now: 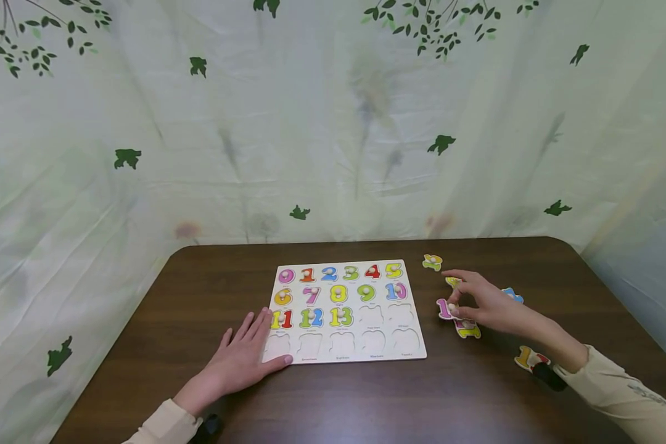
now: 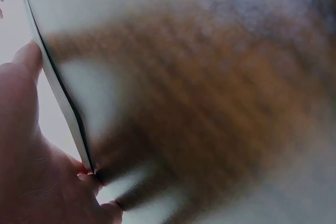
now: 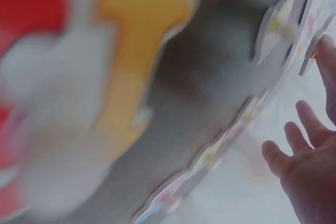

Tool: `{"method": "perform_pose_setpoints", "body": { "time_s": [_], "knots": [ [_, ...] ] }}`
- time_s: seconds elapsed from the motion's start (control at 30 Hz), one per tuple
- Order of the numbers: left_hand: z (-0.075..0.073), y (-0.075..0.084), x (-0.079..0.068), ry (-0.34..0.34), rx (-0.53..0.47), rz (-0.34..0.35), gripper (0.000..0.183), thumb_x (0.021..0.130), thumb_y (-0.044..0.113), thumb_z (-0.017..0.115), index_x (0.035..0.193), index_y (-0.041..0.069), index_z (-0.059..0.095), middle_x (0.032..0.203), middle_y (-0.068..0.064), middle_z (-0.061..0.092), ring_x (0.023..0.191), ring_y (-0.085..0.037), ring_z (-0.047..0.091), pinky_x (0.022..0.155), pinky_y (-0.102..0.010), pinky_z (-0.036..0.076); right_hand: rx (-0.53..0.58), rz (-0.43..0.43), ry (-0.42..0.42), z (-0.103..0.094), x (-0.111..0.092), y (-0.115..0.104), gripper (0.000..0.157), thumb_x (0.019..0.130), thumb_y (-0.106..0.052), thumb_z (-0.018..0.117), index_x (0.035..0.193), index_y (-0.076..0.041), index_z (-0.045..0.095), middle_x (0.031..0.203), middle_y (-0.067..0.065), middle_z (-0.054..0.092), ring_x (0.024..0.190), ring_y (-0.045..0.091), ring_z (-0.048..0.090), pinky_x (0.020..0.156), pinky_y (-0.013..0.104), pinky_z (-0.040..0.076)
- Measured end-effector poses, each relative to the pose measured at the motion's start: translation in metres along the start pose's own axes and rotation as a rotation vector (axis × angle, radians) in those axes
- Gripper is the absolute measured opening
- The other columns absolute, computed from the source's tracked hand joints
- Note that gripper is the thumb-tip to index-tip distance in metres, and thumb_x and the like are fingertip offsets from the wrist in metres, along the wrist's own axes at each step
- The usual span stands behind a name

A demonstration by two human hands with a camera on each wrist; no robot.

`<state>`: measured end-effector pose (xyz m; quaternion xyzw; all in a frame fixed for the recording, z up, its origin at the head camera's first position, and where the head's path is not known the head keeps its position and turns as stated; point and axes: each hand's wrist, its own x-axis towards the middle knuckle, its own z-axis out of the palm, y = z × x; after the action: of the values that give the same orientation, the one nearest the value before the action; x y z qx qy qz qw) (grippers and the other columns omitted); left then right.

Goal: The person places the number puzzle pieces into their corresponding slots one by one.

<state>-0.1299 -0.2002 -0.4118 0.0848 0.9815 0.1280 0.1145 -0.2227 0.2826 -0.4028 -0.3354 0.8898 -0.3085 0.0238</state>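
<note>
While your right hand (image 1: pixel 485 302) reaches out over the loose pieces, its thumb and index finger are pinched together on a pink number piece (image 1: pixel 444 309), just right of the puzzle board (image 1: pixel 361 359). The piece's "1" stands at its left end, its top leaning away from you and a little left. Your hand covers the rest, so you can't read its full long axis from the head view. In the right wrist view, the piece at your fingertip shows nearly edge-on, its long axis slanting from lower left to upper right; your other fingers stand apart, out straight. Whether it is clear of the table (image 1: pixel 377 407) can't be told.

Your left hand (image 1: pixel 238 367) lies palm down at the board's near left corner, fingers straight and slightly apart, thumb on the near edge. The board's long axis runs left to right before you, its numerals upright to you: 0 to 13 are seated, with bare recesses at the third row's right and along the nearest row.

Around your right hand lie a yellow piece (image 1: pixel 452 282) just beyond the pinch, a yellow-and-pink piece (image 1: pixel 468 330) on the near side, a blue piece (image 1: pixel 512 295) behind the hand and an orange-and-red piece (image 1: pixel 524 356) beside your sleeve (image 1: pixel 605 382).
</note>
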Motion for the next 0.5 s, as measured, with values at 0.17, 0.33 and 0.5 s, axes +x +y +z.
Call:
{"method": "perform_pose_setpoints", "body": {
  "time_s": [0.17,0.33,0.5],
  "knots": [
    [0.003,-0.002,0.001,0.004,-0.01,0.001,0.112,0.081,0.08,0.051,0.157,0.003,0.019,0.162,-0.015,0.019,0.147,-0.039,0.013,0.107,-0.071,0.014,0.039,0.013,-0.049,0.009,0.014,-0.012,0.014,0.089,-0.015,0.074,0.086,-0.022,0.063,0.148,0.017,0.042,0.137,0.04,0.034,0.098,0.053,0.038],
    [0.013,-0.008,0.006,0.028,-0.018,0.004,0.113,0.08,0.081,0.051,0.157,0.004,0.02,0.162,-0.013,0.018,0.148,-0.037,0.012,0.107,-0.07,0.013,0.064,-0.036,-0.07,0.019,0.029,-0.021,0.022,0.086,-0.011,0.077,0.083,-0.026,0.061,0.145,0.016,0.047,0.137,0.039,0.036,0.1,0.054,0.036],
    [0.008,-0.006,0.004,0.019,-0.023,0.0,0.112,0.081,0.079,0.052,0.156,0.003,0.021,0.162,-0.014,0.019,0.147,-0.038,0.013,0.107,-0.071,0.013,0.07,-0.079,-0.091,0.027,0.043,-0.032,0.025,0.084,-0.009,0.078,0.084,-0.025,0.06,0.144,0.017,0.047,0.135,0.037,0.037,0.101,0.053,0.037]
  ]
}}
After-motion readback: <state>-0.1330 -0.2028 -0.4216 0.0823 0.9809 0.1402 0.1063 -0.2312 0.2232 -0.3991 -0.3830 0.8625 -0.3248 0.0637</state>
